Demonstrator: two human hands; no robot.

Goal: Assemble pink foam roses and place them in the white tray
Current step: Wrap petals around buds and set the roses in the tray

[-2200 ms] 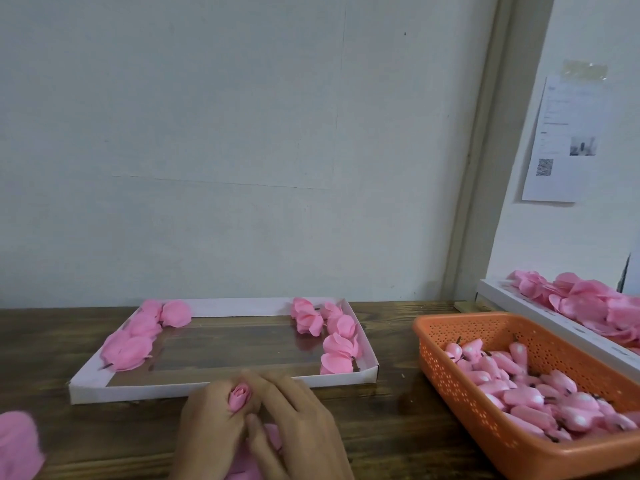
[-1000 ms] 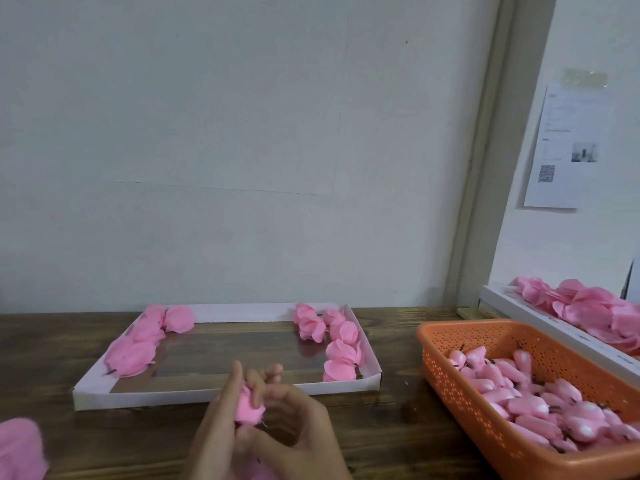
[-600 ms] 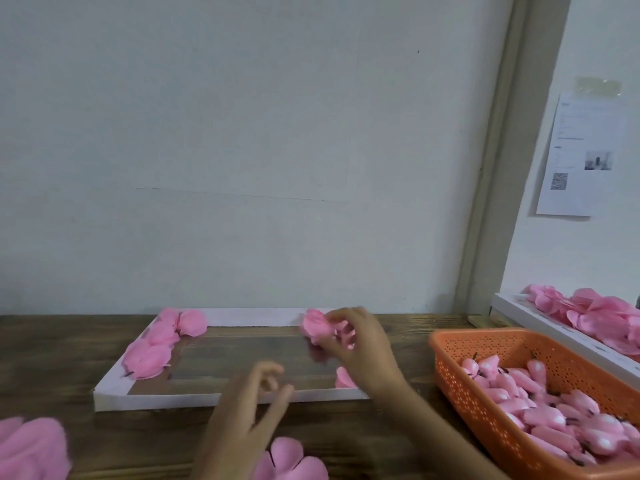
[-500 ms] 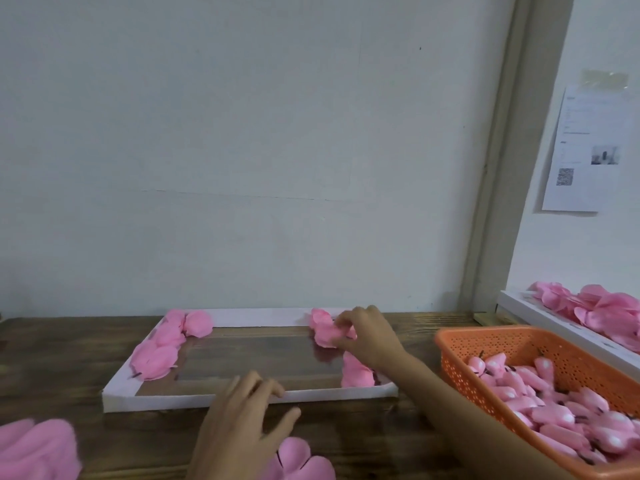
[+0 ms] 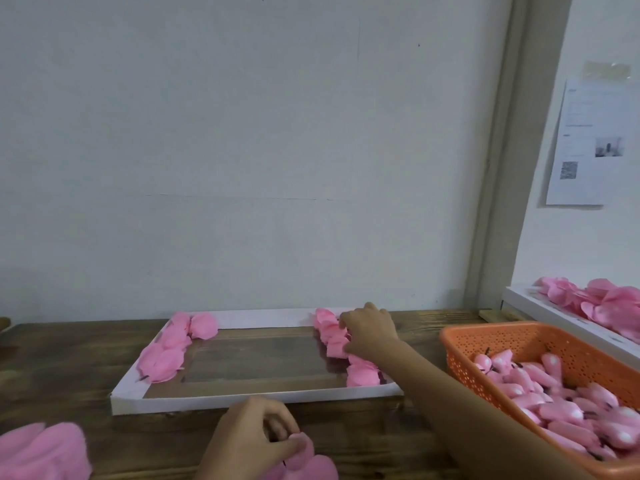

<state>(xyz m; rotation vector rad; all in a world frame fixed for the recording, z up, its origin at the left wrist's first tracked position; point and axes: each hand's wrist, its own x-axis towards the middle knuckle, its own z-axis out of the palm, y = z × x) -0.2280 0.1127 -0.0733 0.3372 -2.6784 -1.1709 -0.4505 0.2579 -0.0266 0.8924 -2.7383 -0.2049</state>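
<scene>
The right hand (image 5: 369, 332) reaches into the white tray (image 5: 242, 403) on the table (image 5: 69, 368), its grip closed on a pink foam rose (image 5: 337, 344) at the right-side row. The left hand (image 5: 252, 441) pinches a pink petal piece (image 5: 304, 452) near the front edge.

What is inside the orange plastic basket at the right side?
The orange perforated plastic basket holds many small pink foam buds with dark stems. Its floor is covered by them, and the picture's edge cuts off the near right corner.
</scene>
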